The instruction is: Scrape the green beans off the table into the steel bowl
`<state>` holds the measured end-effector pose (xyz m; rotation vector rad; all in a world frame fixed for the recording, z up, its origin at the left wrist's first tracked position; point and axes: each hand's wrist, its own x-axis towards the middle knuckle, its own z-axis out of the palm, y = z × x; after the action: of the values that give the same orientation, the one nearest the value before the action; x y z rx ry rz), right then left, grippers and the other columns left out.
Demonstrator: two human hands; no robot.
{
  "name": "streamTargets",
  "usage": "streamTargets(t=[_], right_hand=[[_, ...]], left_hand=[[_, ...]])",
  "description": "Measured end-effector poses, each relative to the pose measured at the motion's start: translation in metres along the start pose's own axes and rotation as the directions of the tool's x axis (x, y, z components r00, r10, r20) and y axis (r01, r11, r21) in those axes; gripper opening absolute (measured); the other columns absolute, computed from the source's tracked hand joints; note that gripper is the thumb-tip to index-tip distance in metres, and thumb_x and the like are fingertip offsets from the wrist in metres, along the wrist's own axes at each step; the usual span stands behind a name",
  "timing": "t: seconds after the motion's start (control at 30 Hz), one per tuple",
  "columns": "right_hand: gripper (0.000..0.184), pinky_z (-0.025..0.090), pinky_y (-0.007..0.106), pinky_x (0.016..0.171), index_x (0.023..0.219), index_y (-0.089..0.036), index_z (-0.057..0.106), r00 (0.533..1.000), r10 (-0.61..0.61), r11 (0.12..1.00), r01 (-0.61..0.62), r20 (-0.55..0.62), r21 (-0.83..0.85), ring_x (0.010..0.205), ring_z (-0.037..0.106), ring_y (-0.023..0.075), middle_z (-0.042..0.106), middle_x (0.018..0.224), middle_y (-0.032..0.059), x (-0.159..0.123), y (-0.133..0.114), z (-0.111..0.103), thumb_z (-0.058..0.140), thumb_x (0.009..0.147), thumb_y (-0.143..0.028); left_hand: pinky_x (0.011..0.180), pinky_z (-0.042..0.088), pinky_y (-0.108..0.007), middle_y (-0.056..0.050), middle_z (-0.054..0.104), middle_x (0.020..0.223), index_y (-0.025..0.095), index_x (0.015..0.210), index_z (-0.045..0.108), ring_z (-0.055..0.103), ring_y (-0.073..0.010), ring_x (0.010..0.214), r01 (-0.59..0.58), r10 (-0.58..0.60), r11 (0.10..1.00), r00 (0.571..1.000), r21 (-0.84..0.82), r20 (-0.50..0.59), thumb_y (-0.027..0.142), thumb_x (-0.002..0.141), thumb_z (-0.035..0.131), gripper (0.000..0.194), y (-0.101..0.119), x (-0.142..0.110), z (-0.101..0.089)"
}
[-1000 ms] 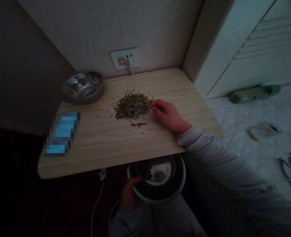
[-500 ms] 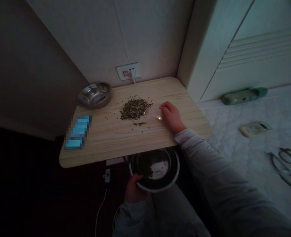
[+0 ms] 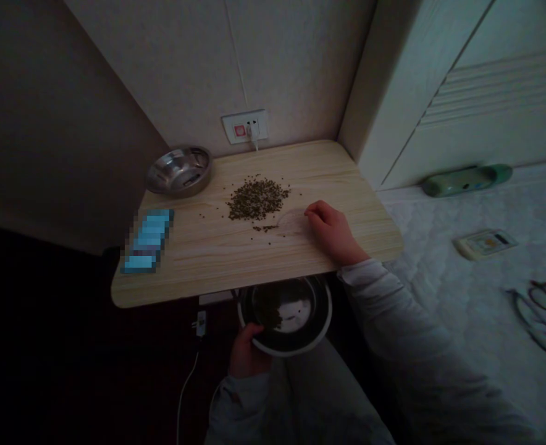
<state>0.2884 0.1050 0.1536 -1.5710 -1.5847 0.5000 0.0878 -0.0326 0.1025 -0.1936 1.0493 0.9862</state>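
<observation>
My left hand (image 3: 249,353) grips the near left rim of a metal bowl (image 3: 317,337), held over my lap just below the table's front edge. Some dark grains (image 3: 273,315) lie in the left side of that bowl. Over the table's right half, my right hand (image 3: 331,230) is closed on a thin, clear plastic piece (image 3: 291,221), whose exact kind I cannot make out. Its far edge is close to a pile of small dark greenish grains (image 3: 257,199) on the wooden table (image 3: 199,259). A short row of loose grains lies just below the pile.
A second metal bowl (image 3: 180,176) stands at the table's back left, with a blurred-out phone (image 3: 147,241) in front of it. A plug sits in the wall socket (image 3: 245,127). On the white bed lie a green case (image 3: 467,180), a pale device (image 3: 486,243) and glasses (image 3: 544,315).
My right hand has drawn the clear plastic piece a little toward me and to the right, away from the pile. My left hand still holds the bowl under the edge.
</observation>
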Motion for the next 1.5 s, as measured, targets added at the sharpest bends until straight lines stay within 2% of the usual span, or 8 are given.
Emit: streamTargets(t=[0.27,0.37,0.53,0.63,0.87,1.1,1.27,1.5], right_hand=[[0.019,0.032,0.024,0.053,0.075,-0.017,0.057,0.993,-0.041,0.989,0.055,0.107,-0.136,0.055,0.047,0.012,0.056,0.061,0.0017,-0.004,-0.006,0.001,0.041,0.074,-0.027],[0.019,0.03,0.023,0.051,0.075,-0.017,0.058,0.986,-0.066,0.982,0.091,0.152,-0.165,0.052,0.046,0.0108,0.057,0.059,0.0008,-0.005,-0.006,0.002,0.042,0.074,-0.028],[0.018,0.029,0.022,0.05,0.074,-0.017,0.06,0.964,-0.125,0.968,0.171,0.234,-0.185,0.05,0.046,0.01,0.057,0.056,0.0001,-0.005,-0.007,0.003,0.044,0.072,-0.026],[0.019,0.03,0.022,0.051,0.074,-0.016,0.061,0.946,-0.159,0.959,0.215,0.282,-0.183,0.05,0.048,0.0098,0.057,0.056,0.0,-0.005,-0.008,0.002,0.044,0.072,-0.026],[0.02,0.031,0.021,0.054,0.072,-0.015,0.062,0.885,-0.235,0.938,0.315,0.402,-0.145,0.051,0.047,0.0084,0.058,0.056,-0.0001,-0.004,-0.011,0.001,0.046,0.073,-0.028],[0.021,0.03,0.024,0.063,0.076,-0.015,0.063,0.851,-0.267,0.918,0.368,0.453,-0.149,0.057,0.048,0.01,0.057,0.058,0.0004,-0.011,-0.012,0.003,0.048,0.074,-0.03],[0.021,0.029,0.025,0.067,0.077,-0.016,0.062,0.836,-0.278,0.914,0.381,0.473,-0.136,0.06,0.048,0.0109,0.057,0.059,0.0001,-0.023,-0.016,0.004,0.048,0.075,-0.031],[0.02,0.027,0.027,0.066,0.076,-0.016,0.063,0.814,-0.303,0.919,0.387,0.495,-0.074,0.06,0.045,0.0111,0.056,0.06,0.001,-0.031,-0.02,0.005,0.05,0.074,-0.031]], left_hand=[[0.081,0.045,-0.038,-0.004,0.069,0.073,0.014,0.081,0.066,0.06,-0.0259,0.086,-0.023,0.023,1.0,1.0,-0.017,-0.013,0.001,0.056,0.05,0.033,-0.002,0.002,0.009],[0.081,0.045,-0.039,-0.005,0.069,0.069,0.013,0.086,0.065,0.06,-0.0262,0.085,-0.021,0.018,0.999,0.998,-0.042,-0.065,0.001,0.056,0.048,0.036,-0.002,0.0,0.015],[0.08,0.045,-0.033,-0.007,0.068,0.064,0.008,0.08,0.065,0.061,-0.0233,0.084,-0.038,0.021,0.994,0.987,-0.107,-0.159,-0.003,0.058,0.042,0.034,0.0,-0.01,0.031],[0.079,0.046,-0.029,-0.01,0.067,0.065,0.006,0.069,0.065,0.061,-0.022,0.084,-0.012,-0.008,0.992,0.988,-0.126,-0.155,-0.003,0.061,0.04,0.028,0.003,-0.014,0.036],[0.08,0.045,-0.031,-0.01,0.066,0.059,0.007,0.059,0.065,0.063,-0.021,0.072,0.003,-0.01,0.999,0.986,-0.046,-0.165,-0.001,0.065,0.04,0.026,0.01,-0.012,0.03],[0.08,0.046,-0.037,-0.011,0.068,0.07,0.008,0.063,0.066,0.062,-0.0257,0.08,-0.003,-0.002,0.998,0.996,-0.056,-0.088,0.003,0.059,0.046,0.022,0.007,-0.002,0.016],[0.077,0.047,-0.037,-0.012,0.067,0.061,0.007,0.06,0.066,0.063,-0.0256,0.076,0.022,-0.028,0.999,0.987,-0.039,-0.155,0.002,0.062,0.042,0.025,0.012,-0.007,0.021],[0.077,0.047,-0.036,-0.01,0.068,0.064,0.008,0.063,0.067,0.063,-0.0238,0.075,0.049,-0.055,0.998,0.988,-0.044,-0.144,0.003,0.066,0.039,0.028,0.017,-0.014,0.026]])
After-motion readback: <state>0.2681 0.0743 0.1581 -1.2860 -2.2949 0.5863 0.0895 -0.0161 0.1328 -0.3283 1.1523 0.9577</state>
